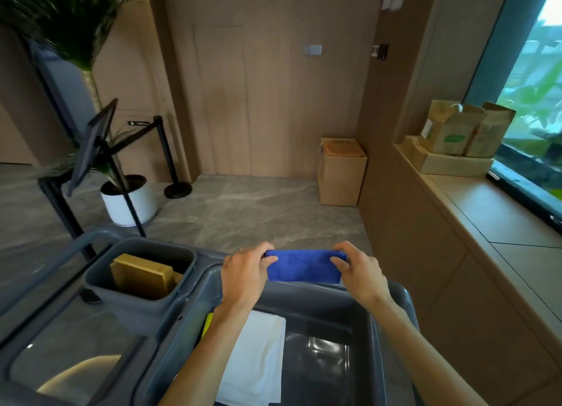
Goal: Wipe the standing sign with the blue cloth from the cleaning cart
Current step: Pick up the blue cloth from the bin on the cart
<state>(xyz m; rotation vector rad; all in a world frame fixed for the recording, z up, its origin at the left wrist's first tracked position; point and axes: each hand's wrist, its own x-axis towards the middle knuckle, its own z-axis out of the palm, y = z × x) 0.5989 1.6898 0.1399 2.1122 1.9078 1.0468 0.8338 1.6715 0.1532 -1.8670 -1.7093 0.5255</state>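
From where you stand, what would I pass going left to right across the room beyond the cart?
Standing sign → white plant pot → black barrier post → cardboard box → paper bags on the window ledge.

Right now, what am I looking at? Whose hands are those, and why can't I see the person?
The camera sits on a person's head and looks down, so you only see their arms. The left hand and right hand each pinch one end of a folded blue cloth, holding it up over a grey cleaning cart. In the cart's tub lies a white cloth. Beside it, a small grey bin holds a tan block. Further off on the left stands a dark tilted sign on thin legs, next to a plant in a white pot. The sign is what the cloth is meant for.
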